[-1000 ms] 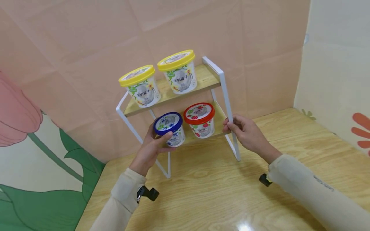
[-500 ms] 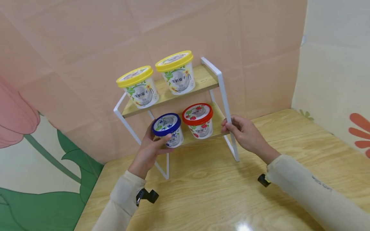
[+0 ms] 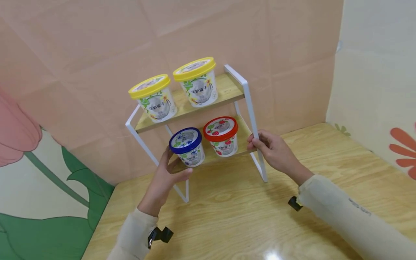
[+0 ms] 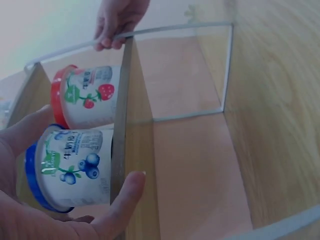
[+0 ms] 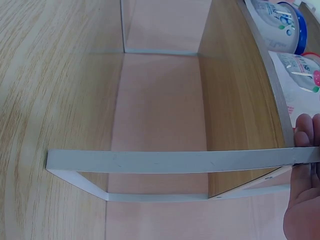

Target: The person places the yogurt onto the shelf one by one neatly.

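Note:
A two-tier shelf rack (image 3: 227,87) with white metal legs and wooden boards stands on the table. On its lower board a blue-lidded tub (image 3: 191,155) with blueberry pictures sits beside a red-lidded tub (image 3: 226,144) with strawberry pictures. My left hand (image 3: 162,184) is spread around the blue-lidded tub's left side. Its thumb (image 4: 127,195) stands apart from the tub in the left wrist view; the other fingers are partly hidden behind the tub. With its thumb and fingers, my right hand (image 3: 274,150) grips the rack's right front leg (image 5: 160,160).
Two yellow-lidded tubs, a left one (image 3: 159,106) and a right one (image 3: 201,90), stand on the upper board. The wooden table (image 3: 227,220) extends in front of the rack. Behind it hangs a pink backdrop (image 3: 97,72), with a pale wall (image 3: 377,72) at the right.
My left thumb has come off the front of the blue-lidded tub, and the left hand has drawn slightly down and left. My right hand keeps its grip on the leg.

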Tool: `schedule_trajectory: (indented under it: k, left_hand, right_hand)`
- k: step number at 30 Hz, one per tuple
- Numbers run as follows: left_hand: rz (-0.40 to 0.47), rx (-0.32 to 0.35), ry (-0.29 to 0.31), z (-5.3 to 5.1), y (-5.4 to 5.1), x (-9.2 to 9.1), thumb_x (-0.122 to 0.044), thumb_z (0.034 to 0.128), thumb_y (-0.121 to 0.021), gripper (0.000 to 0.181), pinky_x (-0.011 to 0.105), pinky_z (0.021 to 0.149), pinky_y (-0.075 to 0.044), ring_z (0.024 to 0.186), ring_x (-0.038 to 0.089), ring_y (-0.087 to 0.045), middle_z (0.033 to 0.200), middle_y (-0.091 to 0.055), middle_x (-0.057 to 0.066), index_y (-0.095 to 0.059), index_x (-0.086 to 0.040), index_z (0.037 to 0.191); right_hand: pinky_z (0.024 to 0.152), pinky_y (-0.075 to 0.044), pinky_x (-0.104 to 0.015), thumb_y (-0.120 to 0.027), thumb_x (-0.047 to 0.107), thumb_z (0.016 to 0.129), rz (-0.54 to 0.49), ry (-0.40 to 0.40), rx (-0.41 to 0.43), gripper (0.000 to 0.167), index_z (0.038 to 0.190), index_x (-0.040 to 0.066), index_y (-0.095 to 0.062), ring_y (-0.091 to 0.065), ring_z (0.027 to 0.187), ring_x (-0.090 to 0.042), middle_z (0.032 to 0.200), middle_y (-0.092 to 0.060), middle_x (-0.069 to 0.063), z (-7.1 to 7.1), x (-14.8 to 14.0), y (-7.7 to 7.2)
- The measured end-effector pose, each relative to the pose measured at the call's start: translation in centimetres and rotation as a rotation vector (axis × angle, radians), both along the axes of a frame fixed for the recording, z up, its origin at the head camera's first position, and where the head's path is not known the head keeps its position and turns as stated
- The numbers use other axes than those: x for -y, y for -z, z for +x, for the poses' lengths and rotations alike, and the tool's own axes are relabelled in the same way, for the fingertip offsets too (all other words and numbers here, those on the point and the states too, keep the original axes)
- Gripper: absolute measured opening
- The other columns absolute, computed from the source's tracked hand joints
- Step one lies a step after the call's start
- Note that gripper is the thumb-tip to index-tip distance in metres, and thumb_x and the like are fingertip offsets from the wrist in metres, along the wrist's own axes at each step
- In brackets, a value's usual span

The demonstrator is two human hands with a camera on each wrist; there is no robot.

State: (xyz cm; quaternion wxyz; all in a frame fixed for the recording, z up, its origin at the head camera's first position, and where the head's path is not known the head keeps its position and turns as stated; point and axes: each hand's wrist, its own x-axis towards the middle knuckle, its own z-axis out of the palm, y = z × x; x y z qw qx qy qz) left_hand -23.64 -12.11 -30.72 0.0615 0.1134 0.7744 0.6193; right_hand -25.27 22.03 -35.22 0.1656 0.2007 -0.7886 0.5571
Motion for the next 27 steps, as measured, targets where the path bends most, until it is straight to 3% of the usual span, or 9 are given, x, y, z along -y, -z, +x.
schedule_trajectory:
  k: [5,9,12,14,16,17,22,27]
  left_hand:
    - [-0.119,-0.006,-0.021,2.1,0.5,1.0,-0.018,0.0878,-0.076,0.1,0.061,0.12,-0.025,0.155,0.025,-0.015,0.168,-0.01,-0.009,-0.009,-0.032,0.16]
    - [-0.157,-0.02,-0.06,3.5,1.0,1.8,-0.022,0.0908,-0.073,0.09,0.065,0.12,-0.02,0.155,0.026,-0.016,0.166,-0.021,-0.002,-0.015,-0.025,0.16]
    - [-0.136,-0.057,-0.15,4.2,1.7,2.5,-0.02,0.0926,-0.071,0.069,0.049,0.115,-0.04,0.144,0.021,-0.04,0.155,-0.045,0.004,-0.037,-0.017,0.152]
    - [-0.12,-0.09,-0.203,4.6,2.3,2.9,-0.017,0.0938,-0.07,0.051,0.034,0.102,-0.052,0.127,0.014,-0.057,0.141,-0.058,0.008,-0.051,-0.012,0.141]
    - [-0.149,-0.13,-0.243,4.9,3.0,3.5,-0.014,0.0946,-0.068,0.034,0.021,0.088,-0.055,0.108,0.007,-0.065,0.126,-0.067,0.011,-0.062,-0.008,0.127]
    - [-0.174,-0.148,-0.247,5.0,3.4,3.8,-0.013,0.0946,-0.068,0.029,0.021,0.085,-0.056,0.102,0.006,-0.067,0.121,-0.069,0.013,-0.064,-0.006,0.123]
    - [-0.426,-0.261,-0.255,4.9,5.8,5.7,-0.014,0.0932,-0.07,0.017,0.022,0.08,-0.055,0.098,0.011,-0.069,0.107,-0.075,0.007,-0.071,-0.011,0.11]
    - [-0.69,-0.403,-0.262,4.0,8.8,7.7,-0.019,0.0935,-0.071,0.022,0.037,0.082,-0.059,0.101,0.021,-0.069,0.107,-0.074,0.004,-0.069,-0.01,0.113]
  right_hand:
    - [0.081,-0.056,-0.017,-0.048,0.016,0.105,0.004,0.009,-0.006,0.02,0.109,0.001,-0.062,-0.071,0.087,-0.005,0.097,-0.071,-0.012,-0.1,0.0,0.0]
    - [0.082,-0.057,-0.019,-0.048,0.015,0.105,0.005,0.006,-0.006,0.021,0.109,0.0,-0.062,-0.071,0.088,-0.006,0.098,-0.071,-0.014,-0.1,0.1,0.0]
    - [0.082,-0.057,-0.018,-0.048,0.015,0.106,0.004,0.002,-0.013,0.021,0.109,0.0,-0.062,-0.071,0.088,-0.006,0.097,-0.071,-0.013,-0.1,0.1,0.2]
    - [0.081,-0.057,-0.018,-0.048,0.015,0.105,0.004,0.003,-0.019,0.021,0.109,0.0,-0.062,-0.071,0.087,-0.006,0.096,-0.071,-0.012,-0.2,0.2,0.4]
    - [0.081,-0.057,-0.017,-0.048,0.015,0.105,0.004,0.008,-0.021,0.021,0.109,0.0,-0.062,-0.071,0.086,-0.005,0.095,-0.071,-0.011,-0.2,0.3,0.4]
    - [0.081,-0.057,-0.018,-0.048,0.015,0.105,0.004,0.01,-0.021,0.021,0.109,0.0,-0.062,-0.071,0.086,-0.005,0.095,-0.071,-0.011,-0.2,0.3,0.4]
    - [0.081,-0.056,-0.016,-0.048,0.016,0.106,0.006,0.02,-0.011,0.023,0.11,-0.001,-0.062,-0.07,0.087,-0.003,0.095,-0.071,-0.009,-0.2,0.3,0.3]
    - [0.081,-0.055,-0.014,-0.048,0.016,0.106,0.015,0.029,-0.013,0.022,0.11,-0.001,-0.061,-0.07,0.087,-0.003,0.095,-0.071,-0.01,-0.2,0.2,0.4]
